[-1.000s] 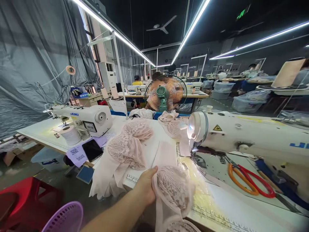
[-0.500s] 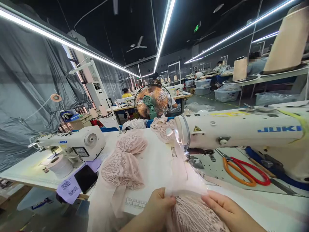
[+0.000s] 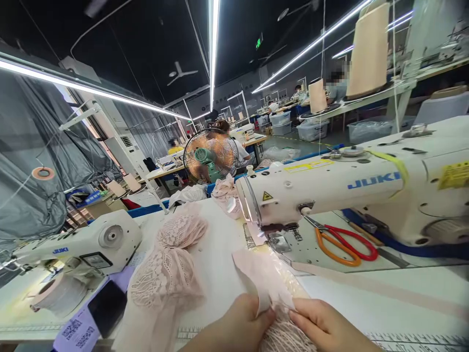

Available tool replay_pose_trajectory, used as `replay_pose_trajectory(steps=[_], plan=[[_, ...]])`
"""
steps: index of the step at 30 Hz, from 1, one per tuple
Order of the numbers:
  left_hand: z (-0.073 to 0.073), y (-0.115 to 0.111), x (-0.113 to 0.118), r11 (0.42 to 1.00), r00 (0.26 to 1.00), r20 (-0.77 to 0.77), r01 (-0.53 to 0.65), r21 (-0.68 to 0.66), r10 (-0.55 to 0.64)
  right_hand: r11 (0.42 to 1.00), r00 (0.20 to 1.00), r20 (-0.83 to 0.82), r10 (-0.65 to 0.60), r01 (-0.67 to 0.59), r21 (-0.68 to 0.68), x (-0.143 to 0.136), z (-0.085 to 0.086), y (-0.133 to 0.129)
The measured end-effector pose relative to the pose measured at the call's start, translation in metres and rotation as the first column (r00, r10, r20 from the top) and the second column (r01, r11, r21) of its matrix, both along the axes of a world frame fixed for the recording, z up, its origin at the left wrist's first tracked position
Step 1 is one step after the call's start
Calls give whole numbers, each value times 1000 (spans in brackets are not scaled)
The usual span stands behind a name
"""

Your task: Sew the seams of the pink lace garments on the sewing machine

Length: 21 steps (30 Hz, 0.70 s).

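My left hand [image 3: 246, 319] pinches the edge of a pale pink lace fabric piece [image 3: 287, 337] low in the view. Opposite it, my right hand [image 3: 318, 320] grips the same piece between thumb and fingers. A smooth pale pink panel [image 3: 262, 271] of the fabric stretches from my hands up toward the needle area of a white sewing machine [image 3: 315, 190]. The lower part of the lace is cut off by the frame's bottom edge. To the left, a gathered bundle of pink lace [image 3: 166, 276] lies on the white table [image 3: 222, 234].
Orange-and-red-handled scissors [image 3: 340, 244] lie beneath the machine arm. A second sewing machine [image 3: 98, 244], a roll of white tape [image 3: 60, 293], a dark phone [image 3: 107, 307] and a purple paper [image 3: 75, 335] are at left. Beyond the table stands a green fan [image 3: 208, 159].
The view has swung to the right. My hands have drawn closer together on the fabric, and its smooth panel now folds up loosely in front of the machine.
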<state>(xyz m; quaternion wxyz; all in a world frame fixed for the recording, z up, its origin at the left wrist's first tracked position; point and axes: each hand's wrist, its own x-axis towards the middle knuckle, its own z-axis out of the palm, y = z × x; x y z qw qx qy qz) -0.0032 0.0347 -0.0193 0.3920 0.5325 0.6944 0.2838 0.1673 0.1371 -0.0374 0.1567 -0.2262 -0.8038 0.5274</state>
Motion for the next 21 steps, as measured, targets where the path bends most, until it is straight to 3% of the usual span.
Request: replay_pose_trajectory(steps=[3,7,11,14,16,18,21], plan=[[6,10,10,994,987,-136,93,52,-85,994,999,23,-44,42,100,-2,-5,0],[7,13,18,994,976,-217,18,109,6,985,991,-61,-123,130,117,1,-7,1],[3,1,18,988,995,-37,-82,134,88,970,962,-178,-207,226,93,12,-4,-4],[2,-8,21,982,970,200,-159,103,136,953,950,-178,-256,279,120,16,0,-10],[2,-10,25,970,880,429,-241,29,206,945,949,-144,-281,300,132,17,3,-13],[2,-10,29,944,732,610,-318,-89,304,934,938,-114,-326,339,111,22,2,-14],[1,-8,29,891,554,711,-379,-249,434,898,894,-95,-438,439,-10,41,-11,-17]])
